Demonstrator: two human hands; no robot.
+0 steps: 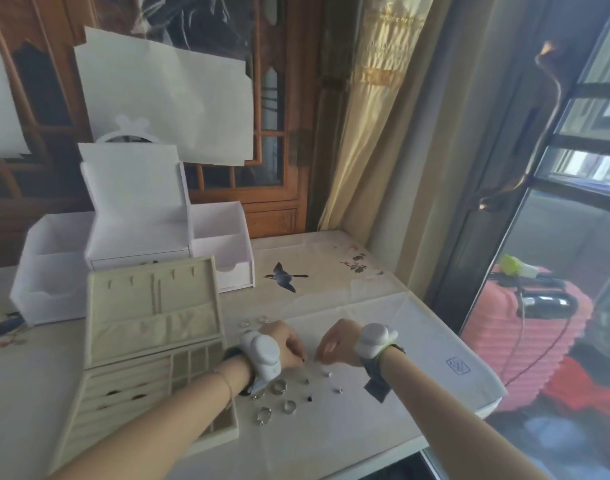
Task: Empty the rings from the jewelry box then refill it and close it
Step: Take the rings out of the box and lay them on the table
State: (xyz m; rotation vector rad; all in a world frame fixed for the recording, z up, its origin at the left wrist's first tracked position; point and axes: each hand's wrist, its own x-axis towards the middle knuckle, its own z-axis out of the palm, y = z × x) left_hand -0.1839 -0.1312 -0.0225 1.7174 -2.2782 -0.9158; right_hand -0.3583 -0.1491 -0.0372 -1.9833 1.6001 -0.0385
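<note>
Beige velvet jewelry box point(151, 344) sits open on the left of the desk point(383, 327), lid propped up behind the base, lid lining showing small hooks and a gathered pocket. Base has ring-roll slots on the left and small square compartments on the right; a couple of dark shapes sit in the slots, too blurred to tell what they are. Rings point(279, 396) lie loose on the desk cloth just right of the box, several silver bands near the left wrist, smaller pieces further right, two more rings near the lid's right edge. Left hand point(286, 344) is over the cloth with fingers curled down, fingertips together near a small dark item; cannot tell whether the grip holds anything. Right hand point(334, 341) is close beside it, fingers curled down too, grip state unclear. Both wrists carry white strapped-on devices. Small blue stamp-like mark point(458, 366) printed on the cloth at right, writing not readable. Bird print point(285, 275) on the cloth further back. White organizer point(134, 237) with open side bins stands behind the box, bin contents not visible. Pink ribbed suitcase point(528, 337) stands off the desk at right.
</note>
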